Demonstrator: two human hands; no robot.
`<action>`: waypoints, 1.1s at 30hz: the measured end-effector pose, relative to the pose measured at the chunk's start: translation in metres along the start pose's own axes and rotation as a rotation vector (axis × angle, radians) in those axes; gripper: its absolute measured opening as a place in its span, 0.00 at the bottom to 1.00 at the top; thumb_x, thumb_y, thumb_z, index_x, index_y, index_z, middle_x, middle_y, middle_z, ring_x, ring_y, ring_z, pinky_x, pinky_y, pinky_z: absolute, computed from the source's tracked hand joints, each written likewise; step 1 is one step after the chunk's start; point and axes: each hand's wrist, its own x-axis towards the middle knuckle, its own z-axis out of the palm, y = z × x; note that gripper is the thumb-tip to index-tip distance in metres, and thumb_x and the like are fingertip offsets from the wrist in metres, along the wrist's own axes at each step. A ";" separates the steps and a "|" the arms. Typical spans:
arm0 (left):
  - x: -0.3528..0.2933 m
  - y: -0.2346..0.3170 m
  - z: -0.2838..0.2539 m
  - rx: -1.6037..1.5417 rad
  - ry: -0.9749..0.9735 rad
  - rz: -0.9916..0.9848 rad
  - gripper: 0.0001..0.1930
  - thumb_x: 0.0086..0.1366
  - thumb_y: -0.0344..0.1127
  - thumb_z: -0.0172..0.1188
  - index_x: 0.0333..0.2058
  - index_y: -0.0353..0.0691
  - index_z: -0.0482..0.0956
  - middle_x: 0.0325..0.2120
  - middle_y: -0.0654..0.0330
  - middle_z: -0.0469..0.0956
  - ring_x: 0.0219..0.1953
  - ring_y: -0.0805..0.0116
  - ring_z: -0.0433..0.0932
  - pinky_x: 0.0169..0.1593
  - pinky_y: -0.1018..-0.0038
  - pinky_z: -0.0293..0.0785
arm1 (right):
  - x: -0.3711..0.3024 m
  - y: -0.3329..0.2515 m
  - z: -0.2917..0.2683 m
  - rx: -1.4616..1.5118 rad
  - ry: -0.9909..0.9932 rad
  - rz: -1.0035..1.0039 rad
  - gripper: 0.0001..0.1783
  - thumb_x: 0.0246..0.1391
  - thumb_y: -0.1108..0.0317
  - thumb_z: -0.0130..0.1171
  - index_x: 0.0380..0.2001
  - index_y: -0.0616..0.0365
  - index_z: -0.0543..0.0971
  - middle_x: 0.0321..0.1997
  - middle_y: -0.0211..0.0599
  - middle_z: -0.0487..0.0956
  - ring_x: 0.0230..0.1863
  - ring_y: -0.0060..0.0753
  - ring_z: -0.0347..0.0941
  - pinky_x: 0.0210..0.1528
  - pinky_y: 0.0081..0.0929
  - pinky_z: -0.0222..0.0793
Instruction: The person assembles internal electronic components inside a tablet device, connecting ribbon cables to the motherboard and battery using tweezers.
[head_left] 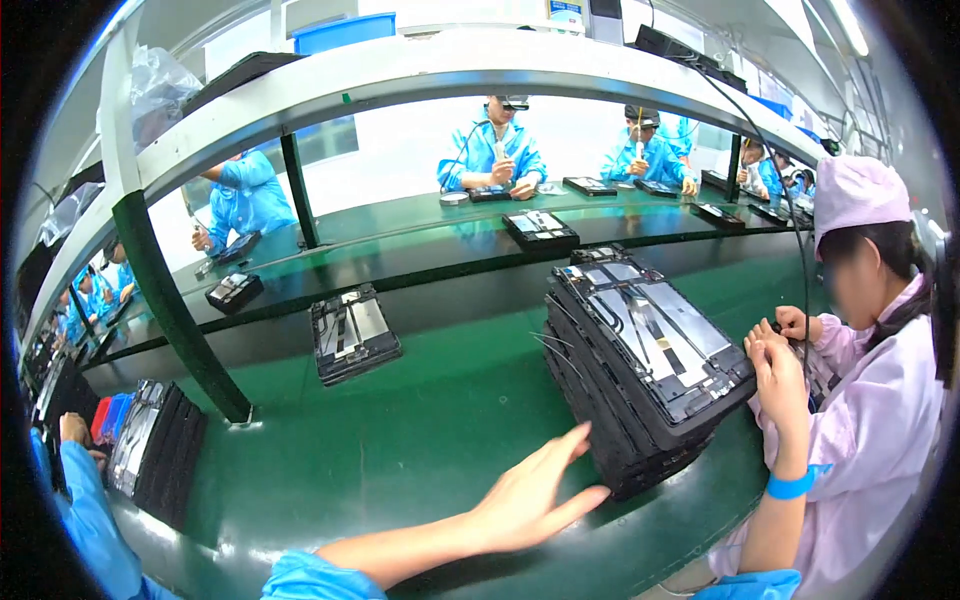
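The left hand [535, 495] reaches out flat over the green tabletop [400, 440], fingers spread and straight, palm turned down and inward. It holds nothing; its fingertips come just beside the near lower corner of the stack [640, 370], and whether they touch it cannot be told.

The stack is a tall pile of dark, flat device shells with the insides facing up, tilted and sitting right of centre on the tabletop. The top one shows grey metal plates and thin cables.

The right hand [775, 375] is raised at the right side of the stack, fingers curled upward, near the top shell's far right edge. It seems to grip nothing, though its palm side is hidden. A blue band [790, 487] circles that wrist.

Just beyond it a person in a pink coat and cap [870, 400] sits close, their own hands together by the stack's right corner.

A single open shell [352, 335] lies well apart to the left, near the green belt. Another pile of shells [150, 450] stands at far left beside a blue sleeve. Workers in blue coats [490, 155] sit across the line.
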 end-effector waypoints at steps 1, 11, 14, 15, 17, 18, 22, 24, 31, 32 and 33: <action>0.017 0.010 0.006 -0.098 0.009 -0.080 0.34 0.53 0.48 0.49 0.49 0.27 0.50 0.42 0.41 0.60 0.45 0.52 0.63 0.47 0.69 0.61 | -0.001 0.031 0.015 0.060 0.038 -0.076 0.17 0.49 0.62 0.45 0.21 0.69 0.68 0.18 0.45 0.69 0.22 0.39 0.66 0.27 0.27 0.59; 0.075 0.019 0.050 -0.101 0.317 -0.396 0.27 0.52 0.49 0.50 0.41 0.29 0.60 0.29 0.50 0.62 0.33 0.67 0.62 0.37 0.75 0.62 | 0.002 0.000 -0.004 0.601 -0.198 0.473 0.16 0.46 0.58 0.50 0.21 0.62 0.69 0.16 0.22 0.62 0.16 0.13 0.53 0.15 0.15 0.47; 0.079 0.016 0.040 -0.505 0.439 -0.231 0.18 0.54 0.33 0.51 0.41 0.31 0.61 0.36 0.57 0.69 0.38 0.75 0.67 0.44 0.78 0.61 | 0.007 -0.022 -0.023 0.712 -0.273 0.627 0.11 0.45 0.61 0.52 0.24 0.57 0.68 0.16 0.19 0.62 0.12 0.09 0.51 0.10 0.10 0.43; 0.076 0.018 0.034 -0.665 0.418 -0.222 0.18 0.54 0.33 0.51 0.41 0.31 0.61 0.36 0.57 0.69 0.38 0.75 0.66 0.44 0.78 0.61 | 0.006 -0.027 -0.026 0.780 -0.275 0.621 0.11 0.45 0.61 0.52 0.24 0.57 0.68 0.16 0.19 0.62 0.12 0.09 0.52 0.10 0.09 0.43; 0.061 0.035 0.014 -0.828 0.414 -0.210 0.18 0.54 0.34 0.50 0.42 0.32 0.61 0.35 0.57 0.69 0.38 0.74 0.66 0.44 0.78 0.61 | 0.005 -0.029 -0.028 0.840 -0.274 0.570 0.10 0.44 0.62 0.52 0.25 0.56 0.68 0.17 0.20 0.64 0.13 0.09 0.54 0.11 0.08 0.47; 0.051 0.039 0.005 -0.872 0.380 -0.194 0.19 0.54 0.34 0.51 0.43 0.31 0.60 0.35 0.58 0.69 0.38 0.74 0.66 0.44 0.78 0.61 | 0.004 -0.037 -0.030 0.844 -0.290 0.558 0.10 0.44 0.62 0.52 0.25 0.56 0.68 0.17 0.20 0.64 0.13 0.09 0.54 0.11 0.08 0.47; -0.009 0.038 -0.034 -0.657 0.357 -0.225 0.24 0.53 0.36 0.53 0.46 0.31 0.58 0.35 0.57 0.68 0.37 0.73 0.67 0.40 0.78 0.63 | -0.011 -0.113 -0.047 0.919 -0.337 0.412 0.11 0.40 0.64 0.52 0.26 0.57 0.65 0.19 0.21 0.59 0.19 0.11 0.55 0.15 0.08 0.50; -0.053 0.032 -0.046 -0.661 0.381 -0.179 0.28 0.52 0.37 0.53 0.49 0.31 0.54 0.37 0.55 0.66 0.36 0.72 0.66 0.40 0.78 0.63 | -0.030 -0.128 -0.039 0.800 -0.427 0.303 0.18 0.30 0.65 0.58 0.26 0.56 0.64 0.19 0.20 0.56 0.19 0.11 0.50 0.21 0.08 0.46; -0.219 -0.008 -0.052 -0.163 0.301 -0.521 0.37 0.45 0.43 0.57 0.50 0.31 0.51 0.41 0.50 0.63 0.40 0.61 0.63 0.47 0.71 0.57 | -0.128 -0.186 0.004 1.094 -1.314 0.487 0.26 0.29 0.63 0.66 0.24 0.56 0.58 0.16 0.23 0.61 0.17 0.10 0.55 0.15 0.11 0.51; -0.231 -0.009 -0.051 -0.066 0.246 -0.555 0.37 0.44 0.43 0.57 0.50 0.31 0.51 0.41 0.50 0.62 0.39 0.60 0.64 0.47 0.71 0.57 | -0.147 -0.180 0.013 0.943 -1.409 0.405 0.28 0.27 0.57 0.67 0.23 0.57 0.59 0.17 0.25 0.62 0.18 0.14 0.56 0.17 0.13 0.53; -0.238 -0.006 -0.047 -0.156 0.279 -0.655 0.42 0.42 0.56 0.56 0.49 0.30 0.54 0.42 0.49 0.62 0.45 0.60 0.59 0.50 0.70 0.52 | -0.157 -0.182 0.014 0.887 -1.472 0.393 0.29 0.26 0.55 0.66 0.23 0.58 0.59 0.17 0.26 0.62 0.18 0.16 0.57 0.18 0.15 0.54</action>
